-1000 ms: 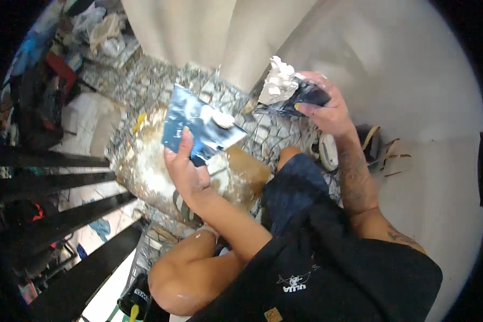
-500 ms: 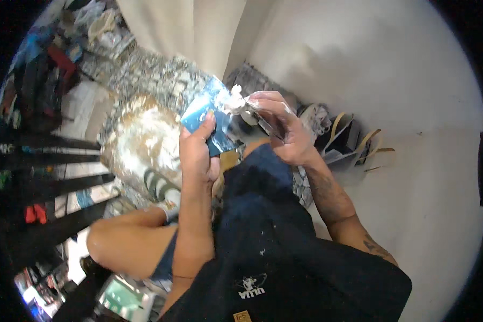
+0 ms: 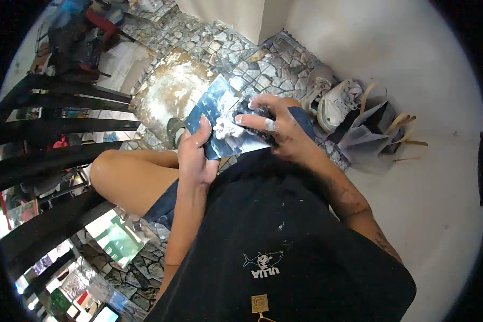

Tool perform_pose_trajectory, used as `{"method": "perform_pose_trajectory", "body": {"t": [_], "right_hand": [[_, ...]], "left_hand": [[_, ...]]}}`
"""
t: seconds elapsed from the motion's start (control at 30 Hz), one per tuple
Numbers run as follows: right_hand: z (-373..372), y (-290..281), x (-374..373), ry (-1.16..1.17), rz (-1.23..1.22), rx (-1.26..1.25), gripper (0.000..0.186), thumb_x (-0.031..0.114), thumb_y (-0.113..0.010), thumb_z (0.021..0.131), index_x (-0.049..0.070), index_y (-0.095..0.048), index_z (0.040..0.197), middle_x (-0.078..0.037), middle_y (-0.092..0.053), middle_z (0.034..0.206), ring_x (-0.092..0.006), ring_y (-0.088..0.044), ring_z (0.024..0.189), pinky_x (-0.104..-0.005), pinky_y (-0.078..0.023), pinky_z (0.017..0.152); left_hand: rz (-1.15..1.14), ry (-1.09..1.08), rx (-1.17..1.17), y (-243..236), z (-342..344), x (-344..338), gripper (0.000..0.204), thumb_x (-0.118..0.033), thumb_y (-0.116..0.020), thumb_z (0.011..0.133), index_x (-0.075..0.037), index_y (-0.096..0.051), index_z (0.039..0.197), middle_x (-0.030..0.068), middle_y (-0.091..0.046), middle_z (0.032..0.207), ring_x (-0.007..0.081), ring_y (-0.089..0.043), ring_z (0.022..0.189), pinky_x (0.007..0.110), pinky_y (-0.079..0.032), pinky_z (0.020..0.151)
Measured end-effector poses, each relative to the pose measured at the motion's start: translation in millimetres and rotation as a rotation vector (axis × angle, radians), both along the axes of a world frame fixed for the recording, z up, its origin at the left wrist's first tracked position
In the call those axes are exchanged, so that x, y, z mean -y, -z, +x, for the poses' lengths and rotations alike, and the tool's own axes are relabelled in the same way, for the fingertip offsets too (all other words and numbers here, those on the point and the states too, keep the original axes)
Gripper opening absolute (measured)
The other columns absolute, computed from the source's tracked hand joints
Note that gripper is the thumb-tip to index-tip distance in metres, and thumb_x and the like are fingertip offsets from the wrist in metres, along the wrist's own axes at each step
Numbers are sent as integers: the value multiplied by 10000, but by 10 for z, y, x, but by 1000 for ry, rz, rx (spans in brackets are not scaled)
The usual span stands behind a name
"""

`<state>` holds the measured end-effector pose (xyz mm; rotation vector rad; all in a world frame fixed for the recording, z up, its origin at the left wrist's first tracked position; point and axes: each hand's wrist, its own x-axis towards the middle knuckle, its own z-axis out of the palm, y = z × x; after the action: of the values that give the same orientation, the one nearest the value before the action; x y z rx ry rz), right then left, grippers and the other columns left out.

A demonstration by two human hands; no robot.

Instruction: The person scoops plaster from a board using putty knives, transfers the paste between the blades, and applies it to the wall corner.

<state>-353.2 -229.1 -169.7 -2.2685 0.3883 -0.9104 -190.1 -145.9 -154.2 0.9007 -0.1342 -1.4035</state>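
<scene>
My left hand (image 3: 196,155) grips a flat blue sheet (image 3: 205,105) by its near left edge, thumb on top and fingers underneath. The sheet is smeared with white, and a thick lump of white paste (image 3: 228,129) sits near its middle. Over its right side is my right hand (image 3: 287,131), fingers bent and flecked with white, with the fingertips at the paste. Something dark shows beneath those fingers, but its kind is mostly hidden.
Below lies a stone-patterned floor (image 3: 236,48) with a white-smeared brown board (image 3: 172,80). White shoes (image 3: 338,104) and a translucent bag (image 3: 367,137) stand by the right wall. Dark slats (image 3: 64,129) run along the left. A green-and-white item (image 3: 116,239) lies lower left.
My right hand has come down onto the sheet with the paste, which was lifted at its far edge before. The sheet now lies flatter and closer to me. My view has shifted.
</scene>
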Motion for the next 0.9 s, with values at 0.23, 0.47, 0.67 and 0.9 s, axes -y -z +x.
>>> {"method": "perform_pose_trajectory", "body": {"t": [0.23,0.47,0.67,0.9], "right_hand": [[-297,1025,454,72,258,-404,659,-124,-490,524,81,-434,1149,-105,-400,1064,-273,-388,1052,-309,-290,904],[-159,644,879,235,407,66,691,-139,-373,515,95,-393,1165,-116,-453,1073,-214,-409,1025,-274,-332,861],[28,981,697,154,1166,-108,538,-104,-460,559,19,-458,1083,-109,-577,811,-208,-574,711,-297,-468,692],[297,668,365,121,1682,697,520,-106,-457,573,-26,-435,1086,-89,-549,680,-173,-547,594,-311,-460,533]], "left_hand": [[17,-107,199,-156,78,-142,318,-196,-358,877,52,-411,1070,137,-530,981,213,-545,866,342,-441,782],[161,-223,106,210,413,134,280,-128,-341,876,73,-395,1063,171,-479,1043,282,-502,940,425,-393,866],[57,-340,71,475,459,368,259,-80,-368,862,65,-391,1076,150,-472,1061,262,-483,957,414,-382,876],[-106,-430,352,480,393,392,176,-96,-458,834,38,-462,948,90,-522,887,165,-525,787,291,-451,717]]}}
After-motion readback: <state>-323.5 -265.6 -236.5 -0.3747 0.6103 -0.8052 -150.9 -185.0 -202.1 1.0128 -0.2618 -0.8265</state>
